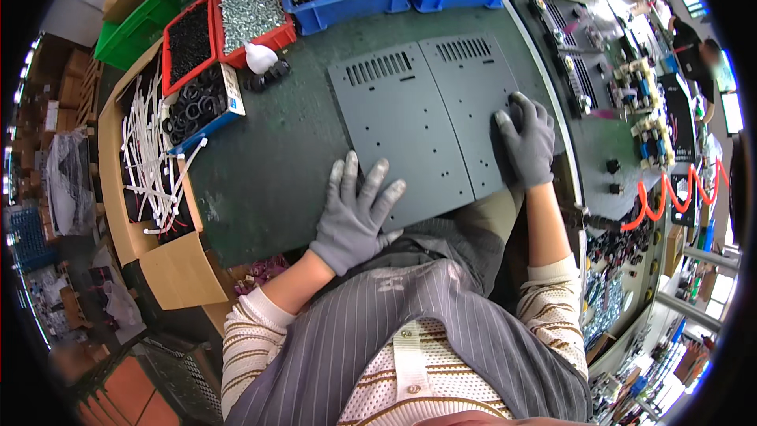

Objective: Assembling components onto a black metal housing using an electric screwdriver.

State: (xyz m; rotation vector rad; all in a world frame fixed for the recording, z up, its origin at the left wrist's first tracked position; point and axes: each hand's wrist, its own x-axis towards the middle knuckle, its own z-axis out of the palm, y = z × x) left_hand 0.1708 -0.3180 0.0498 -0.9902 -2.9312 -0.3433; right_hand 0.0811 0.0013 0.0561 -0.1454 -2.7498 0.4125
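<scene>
Two dark grey metal panels, or one panel with a seam, lie flat on the green worktop in front of me, with vent slots along the far end and small holes. The left metal panel (394, 118) is the broader, and the right metal panel (465, 95) sits flush against it. My left hand (351, 217), in a grey glove, rests with fingers spread at the near left corner of the left panel. At the right panel's outer edge is my gloved right hand (527, 142), its fingers curled and its thumb over the surface; its fingertips' underside is hidden.
On the left, a cardboard box (130, 225) holds white cable ties (154, 150). Beyond are a box of black rings (197, 110), red bins (251, 20) of screws, a white bulb-shaped bottle (260, 57) and blue bins (355, 1). A red coiled hose (670, 197) hangs at right.
</scene>
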